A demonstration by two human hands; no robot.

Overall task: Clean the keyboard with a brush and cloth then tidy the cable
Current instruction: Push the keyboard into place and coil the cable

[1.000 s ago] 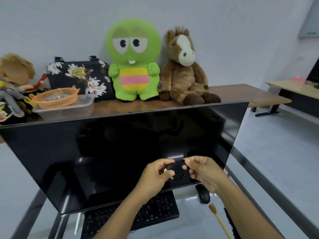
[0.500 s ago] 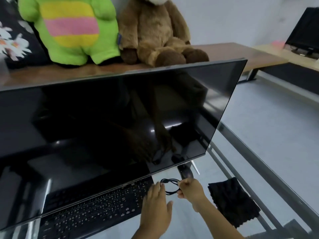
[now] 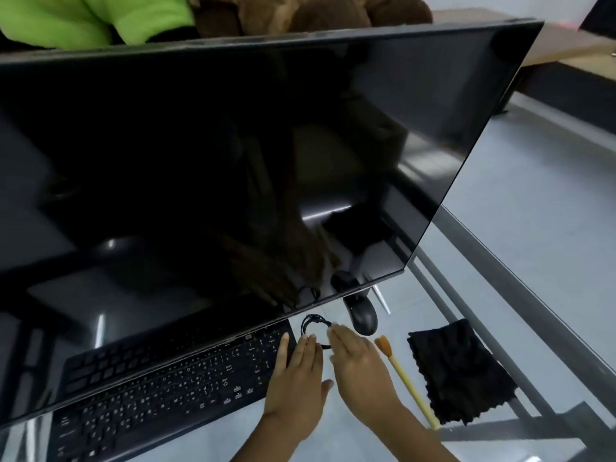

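A black keyboard lies on the glass desk, its far edge partly under the monitor. The coiled black cable rests on the desk just off the keyboard's right end. My left hand lies flat, fingers spread, over the keyboard's right edge, fingertips near the coil. My right hand is flat and open beside it, fingertips touching or just short of the coil. A yellow-handled brush with an orange tip lies right of my right hand. A black cloth sits further right.
A large dark monitor leans over the desk. A black mouse sits just behind the coil. Plush toys stand on a wooden table behind. The glass desk's metal frame runs along the right.
The view tilted down. Both hands lowered the coiled cable from in front of the screen to the desk beside the keyboard, then let go and flattened.
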